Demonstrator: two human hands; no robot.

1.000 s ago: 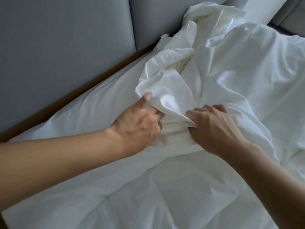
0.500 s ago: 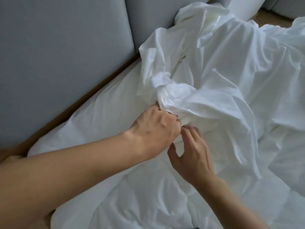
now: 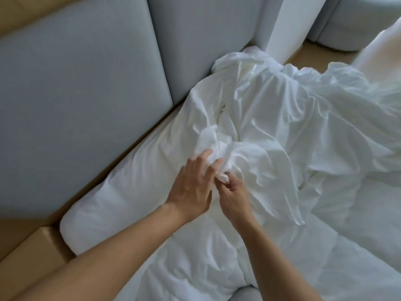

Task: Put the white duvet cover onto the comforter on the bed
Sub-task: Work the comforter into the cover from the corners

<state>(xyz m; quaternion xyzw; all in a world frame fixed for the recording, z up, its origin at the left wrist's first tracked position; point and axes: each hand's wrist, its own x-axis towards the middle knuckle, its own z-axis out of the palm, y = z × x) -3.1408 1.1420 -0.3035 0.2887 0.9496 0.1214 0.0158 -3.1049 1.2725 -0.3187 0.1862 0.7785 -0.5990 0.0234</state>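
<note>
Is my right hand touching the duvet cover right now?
Touching. The head view shows the right hand pinching a fold of the duvet cover.

Left hand (image 3: 193, 185) rests, fingers spread, on bunched duvet cover (image 3: 271, 127). Right hand (image 3: 235, 197) pinches a fold of it. Comforter (image 3: 195, 268) lies beneath.

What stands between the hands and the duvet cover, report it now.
Nothing visible. The left hand rests straight-fingered on the bunched duvet cover, the right hand pinches a fold of it, and the cover lies directly on the comforter.
</note>
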